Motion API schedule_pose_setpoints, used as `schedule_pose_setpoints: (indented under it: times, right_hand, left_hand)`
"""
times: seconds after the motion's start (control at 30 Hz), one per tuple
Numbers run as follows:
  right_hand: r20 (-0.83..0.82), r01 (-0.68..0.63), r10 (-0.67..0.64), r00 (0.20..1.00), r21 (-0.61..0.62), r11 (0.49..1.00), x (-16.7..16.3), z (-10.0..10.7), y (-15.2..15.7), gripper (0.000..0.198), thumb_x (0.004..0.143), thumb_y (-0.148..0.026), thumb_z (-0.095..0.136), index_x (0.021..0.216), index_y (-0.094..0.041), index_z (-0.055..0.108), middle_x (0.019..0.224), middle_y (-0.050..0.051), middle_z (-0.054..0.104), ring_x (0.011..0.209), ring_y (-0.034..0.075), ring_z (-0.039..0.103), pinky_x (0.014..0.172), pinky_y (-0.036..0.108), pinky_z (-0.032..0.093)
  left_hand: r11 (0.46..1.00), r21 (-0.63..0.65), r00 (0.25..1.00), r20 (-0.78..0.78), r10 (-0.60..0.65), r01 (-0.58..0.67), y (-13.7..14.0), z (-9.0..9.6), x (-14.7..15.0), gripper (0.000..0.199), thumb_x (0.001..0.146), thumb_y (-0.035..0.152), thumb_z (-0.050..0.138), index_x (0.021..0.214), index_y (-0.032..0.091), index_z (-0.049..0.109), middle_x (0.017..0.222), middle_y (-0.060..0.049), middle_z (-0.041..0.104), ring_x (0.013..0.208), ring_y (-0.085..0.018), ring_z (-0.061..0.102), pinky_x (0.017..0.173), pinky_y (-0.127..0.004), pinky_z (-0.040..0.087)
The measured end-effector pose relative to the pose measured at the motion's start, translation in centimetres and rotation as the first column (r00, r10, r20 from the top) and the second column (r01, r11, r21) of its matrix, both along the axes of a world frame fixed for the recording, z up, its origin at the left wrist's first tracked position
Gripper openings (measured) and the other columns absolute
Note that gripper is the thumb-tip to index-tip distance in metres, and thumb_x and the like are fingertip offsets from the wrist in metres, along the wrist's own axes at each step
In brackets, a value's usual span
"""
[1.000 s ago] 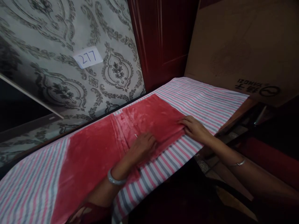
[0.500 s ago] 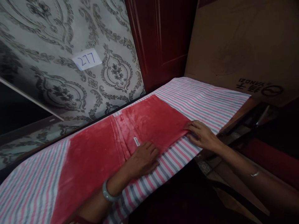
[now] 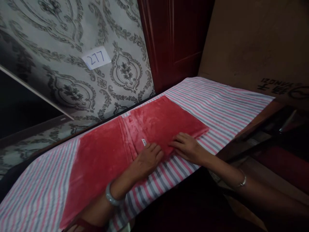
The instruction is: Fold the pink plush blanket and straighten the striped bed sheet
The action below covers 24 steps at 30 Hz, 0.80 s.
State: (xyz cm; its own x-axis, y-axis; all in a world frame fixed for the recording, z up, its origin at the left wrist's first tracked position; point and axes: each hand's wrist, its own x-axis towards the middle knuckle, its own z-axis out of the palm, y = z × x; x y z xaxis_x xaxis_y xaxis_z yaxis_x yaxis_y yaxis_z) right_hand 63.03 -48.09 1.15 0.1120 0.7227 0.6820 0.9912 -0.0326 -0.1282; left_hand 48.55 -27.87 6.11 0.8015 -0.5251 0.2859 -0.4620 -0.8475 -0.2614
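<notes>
A red plush cloth [image 3: 101,161] lies folded across the table, its left and right parts flanking a lighter strip in the middle. A small white label [image 3: 144,141] shows on that strip. My left hand [image 3: 148,159] is on the cloth's near edge just below the label, fingers curled together over the fabric. To its right, my right hand [image 3: 188,148] has its fingers bent onto the near edge of the right folded part. The thumbs and what lies under both palms are mostly hidden.
A pink, grey and white striped cover [image 3: 217,100] is spread under the red cloth. Patterned wallpaper [image 3: 127,71] with a paper marked 277 [image 3: 97,58] rises behind. A large cardboard box [image 3: 251,42] stands at the far right, and a dark screen [image 3: 24,106] at the left.
My right hand has moved left along the near edge, away from the cloth's right corner and closer to my left hand. My left hand stays near the label. The view has shifted slightly.
</notes>
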Motion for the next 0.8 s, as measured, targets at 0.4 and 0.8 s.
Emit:
schedule_pose_setpoints:
  times: [0.4,0.8]
  right_hand:
    - [0.017,0.004,-0.005,1.0,0.016,1.0,-1.5,-0.7,1.0,0.017,0.099,-0.015,0.05,0.103,-0.015,0.067,0.09,0.008,0.061,0.084,0.021,0.05,0.072,0.035,0.038]
    - [-0.149,-0.137,0.12,0.982,-0.115,0.984,-3.4,-1.3,2.6,0.025,0.1,-0.033,0.054,0.113,-0.018,0.069,0.099,0.011,0.063,0.093,0.025,0.054,0.082,0.041,0.044]
  left_hand:
    - [0.998,-0.037,0.997,-0.048,0.052,-0.054,0.3,-2.3,-1.8,0.017,0.103,0.016,0.042,0.099,0.016,0.059,0.091,-0.004,0.061,0.084,-0.019,0.054,0.075,-0.034,0.045]
    - [0.847,-0.417,0.939,-0.241,0.247,-0.33,3.5,1.8,0.5,0.014,0.096,0.028,0.052,0.09,0.02,0.063,0.092,-0.007,0.066,0.087,-0.019,0.061,0.079,-0.033,0.049]
